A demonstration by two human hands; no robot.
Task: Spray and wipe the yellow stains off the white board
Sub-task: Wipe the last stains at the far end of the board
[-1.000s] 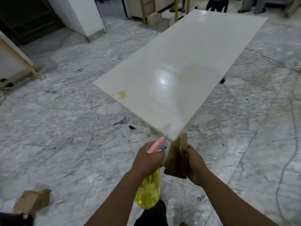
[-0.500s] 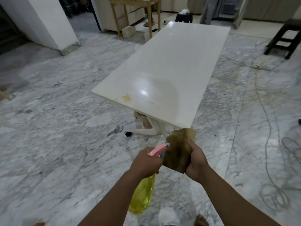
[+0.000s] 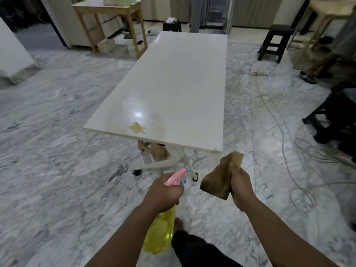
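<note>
Our left hand (image 3: 163, 191) grips the spray bottle (image 3: 160, 232) (pink nozzle toward twelve o'clock), our right hand (image 3: 240, 183) clutches the brown cloth (image 3: 217, 180). The yellow stain (image 3: 137, 128) sits on the white board (image 3: 173, 89) at eleven o'clock.

The board (image 3: 179, 83) lies flat on a stand (image 3: 163, 160) ahead of the person, the stain (image 3: 137, 128) near its closest edge, left of middle. Before that edge, the left hand (image 3: 163, 191) holds the spray bottle (image 3: 160, 230); the right hand (image 3: 240, 185), beside it, holds the cloth (image 3: 219, 178). Stools (image 3: 274, 42) stand far right, cables (image 3: 300, 157) on the floor (image 3: 57, 151) right.
</note>
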